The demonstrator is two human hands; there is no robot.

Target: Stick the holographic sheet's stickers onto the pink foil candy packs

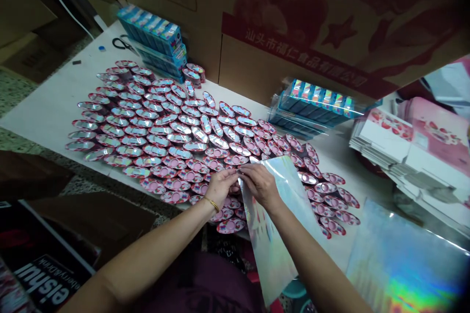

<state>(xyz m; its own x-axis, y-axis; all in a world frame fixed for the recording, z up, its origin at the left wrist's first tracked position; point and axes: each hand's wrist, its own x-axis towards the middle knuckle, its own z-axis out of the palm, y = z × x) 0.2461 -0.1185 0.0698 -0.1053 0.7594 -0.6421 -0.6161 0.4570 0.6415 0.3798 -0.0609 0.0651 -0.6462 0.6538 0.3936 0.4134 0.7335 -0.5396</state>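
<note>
My left hand (221, 186) and my right hand (259, 184) meet at the top edge of a shiny holographic sheet (273, 234), and the fingers of both are pinched on that edge. The sheet hangs down over the table's front edge towards my lap. A gold bangle sits on my left wrist. All around the hands lie several small pink oval trays with silvery insides (176, 132), spread in overlapping rows across the white table (47, 107).
A large cardboard carton (293, 24) stands behind the table. Blue shrink-wrapped packs sit at the back left (154, 39) and back right (312, 105). Flat pink-and-white folded boxes (414, 151) are stacked at right. Another holographic sheet (407, 264) lies bottom right. Scissors (123, 43) lie far left.
</note>
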